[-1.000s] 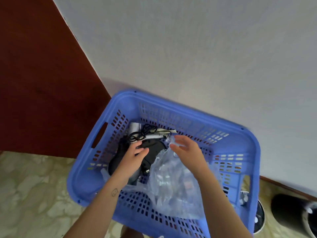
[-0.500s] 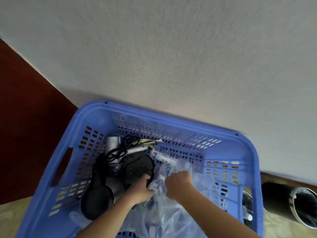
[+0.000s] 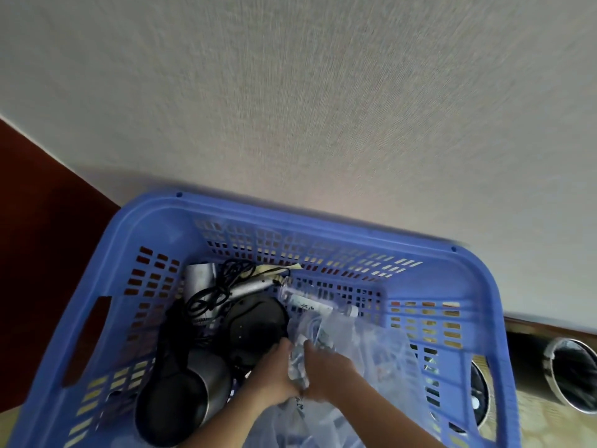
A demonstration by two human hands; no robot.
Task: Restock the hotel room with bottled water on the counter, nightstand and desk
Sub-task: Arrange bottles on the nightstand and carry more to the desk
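Basket: blue, slotted, set against the wall.
Left hand: fingers curled on bunched clear wrap, mid-basket.
Right hand: grips the same bunch, touching the left hand.
Bottle: on its side at the basket's far end, at the wrap's edge.
Wrap contents: blurred, cannot tell.
Kettle: left part of the basket, near the cord.
Bin: right of the basket.

Indoor room, hotel-type: textured wallpaper wall behind blue basket, dark wood panel left of it, steel bin right.
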